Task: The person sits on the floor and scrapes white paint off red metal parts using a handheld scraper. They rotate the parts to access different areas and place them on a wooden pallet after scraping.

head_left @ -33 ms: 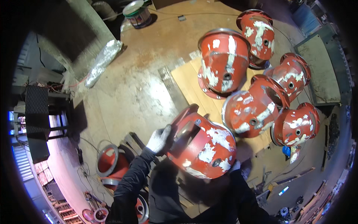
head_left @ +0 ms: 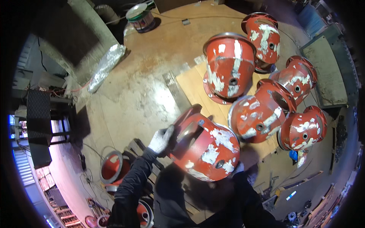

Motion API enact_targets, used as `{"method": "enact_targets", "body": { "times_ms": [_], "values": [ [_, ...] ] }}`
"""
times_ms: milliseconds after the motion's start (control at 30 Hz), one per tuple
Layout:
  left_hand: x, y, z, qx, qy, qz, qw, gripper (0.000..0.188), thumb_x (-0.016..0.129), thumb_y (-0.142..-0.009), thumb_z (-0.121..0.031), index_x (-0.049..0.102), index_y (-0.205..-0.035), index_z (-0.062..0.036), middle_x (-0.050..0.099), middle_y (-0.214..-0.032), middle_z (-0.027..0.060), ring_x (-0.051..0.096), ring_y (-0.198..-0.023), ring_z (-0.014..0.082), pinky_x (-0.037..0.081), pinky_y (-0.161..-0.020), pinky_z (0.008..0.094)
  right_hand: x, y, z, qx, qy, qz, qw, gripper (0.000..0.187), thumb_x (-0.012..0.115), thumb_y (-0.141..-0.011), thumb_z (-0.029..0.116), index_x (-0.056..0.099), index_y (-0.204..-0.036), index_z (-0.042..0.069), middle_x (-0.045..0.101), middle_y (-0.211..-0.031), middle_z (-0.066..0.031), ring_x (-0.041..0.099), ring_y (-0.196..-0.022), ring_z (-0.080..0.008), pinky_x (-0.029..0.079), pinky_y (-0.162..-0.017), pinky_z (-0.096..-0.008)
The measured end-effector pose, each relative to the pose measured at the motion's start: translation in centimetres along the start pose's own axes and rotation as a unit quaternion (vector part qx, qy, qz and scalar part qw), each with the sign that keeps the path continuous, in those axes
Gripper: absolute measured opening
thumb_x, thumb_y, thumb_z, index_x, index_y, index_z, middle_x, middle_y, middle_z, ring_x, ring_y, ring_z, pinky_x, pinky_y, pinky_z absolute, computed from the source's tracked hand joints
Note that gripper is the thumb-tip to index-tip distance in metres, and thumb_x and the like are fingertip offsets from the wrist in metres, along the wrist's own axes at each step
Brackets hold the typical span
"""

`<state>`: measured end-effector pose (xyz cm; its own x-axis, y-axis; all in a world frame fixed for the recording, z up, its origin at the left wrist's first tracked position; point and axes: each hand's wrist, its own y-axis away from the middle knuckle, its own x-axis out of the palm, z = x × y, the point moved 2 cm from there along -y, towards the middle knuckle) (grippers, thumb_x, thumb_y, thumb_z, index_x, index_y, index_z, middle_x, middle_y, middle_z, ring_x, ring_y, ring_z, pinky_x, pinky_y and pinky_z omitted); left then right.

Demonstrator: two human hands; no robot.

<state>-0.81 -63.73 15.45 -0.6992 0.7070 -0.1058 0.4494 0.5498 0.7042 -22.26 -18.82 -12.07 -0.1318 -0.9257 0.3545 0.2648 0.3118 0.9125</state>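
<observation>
Red casting point(head_left: 195, 150), held, with white patches and a slot in its side, the slot's interior too dark to make out; underside turned from view. Right hand point(head_left: 240, 167), gloved, mostly hidden behind the casting's lower right edge, only a pale sliver showing; how its fingers lie cannot be told. Left hand point(head_left: 161, 140), in a pale glove, clamped on the casting's left rim, some fingertips out of sight. Hands apart, one at either side of the casting, which is tilted between them in front of the person's dark clothing. Five similar patched castings, beyond and right of the held one; the nearest casting point(head_left: 255, 119) appears just beside it, contact not discernible. Pale brown board point(head_left: 194, 85), beyond the casting, under part of that group. Worn, stained floor point(head_left: 125, 102), beyond and left of the casting, with a glare patch. Silver wrapped bundle point(head_left: 106, 68), far beyond it to the left; lidded bucket point(head_left: 141, 21), farther still. Hollow red part point(head_left: 112, 167), grey-rimmed, left of the casting, partly covered by the left sleeve. Black tread-plate step point(head_left: 38, 129), well to its left.
</observation>
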Motion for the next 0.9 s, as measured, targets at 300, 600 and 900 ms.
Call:
{"method": "enact_targets", "body": {
  "times_ms": [300,600,900],
  "values": [
    [-17.8,-21.2,-13.7,0.198,-0.248,-0.086,0.944,0.068,0.056,-0.105,-0.060,0.072,-0.107,0.0060,0.075,-0.081,0.0188,0.073,-0.074,0.0268,0.058,-0.071,0.0416,30.0,-15.9,-8.8,0.025,-0.020,0.233,0.972,0.047,0.031,-0.104,0.047,0.063,-0.126,0.021,0.072,-0.119,-0.0085,0.071,-0.096,-0.0394,0.053,-0.065,-0.0580],
    [-21.6,-34.9,-16.9,0.180,-0.096,-0.007,0.979,0.065,0.060,-0.103,-0.062,0.065,-0.096,0.0030,0.064,-0.067,0.0127,0.064,-0.053,0.0249,0.052,-0.053,0.0393,30.9,-14.2,-12.0,-0.159,0.085,-0.004,0.984,0.054,0.046,-0.112,0.038,0.045,-0.158,0.010,0.044,-0.165,-0.0079,0.039,-0.152,-0.0271,0.032,-0.125,-0.0442],
    [-19.7,-32.0,-17.2,0.129,-0.081,-0.011,0.988,0.067,0.059,-0.103,-0.061,0.072,-0.113,0.0038,0.069,-0.084,0.0098,0.064,-0.072,0.0195,0.050,-0.066,0.0340,28.4,-5.8,-10.4,-0.100,0.146,-0.075,0.981,0.030,0.068,-0.104,0.018,0.065,-0.134,0.016,0.066,-0.121,0.0024,0.062,-0.110,-0.0132,0.048,-0.104,-0.0378]
  ]
}}
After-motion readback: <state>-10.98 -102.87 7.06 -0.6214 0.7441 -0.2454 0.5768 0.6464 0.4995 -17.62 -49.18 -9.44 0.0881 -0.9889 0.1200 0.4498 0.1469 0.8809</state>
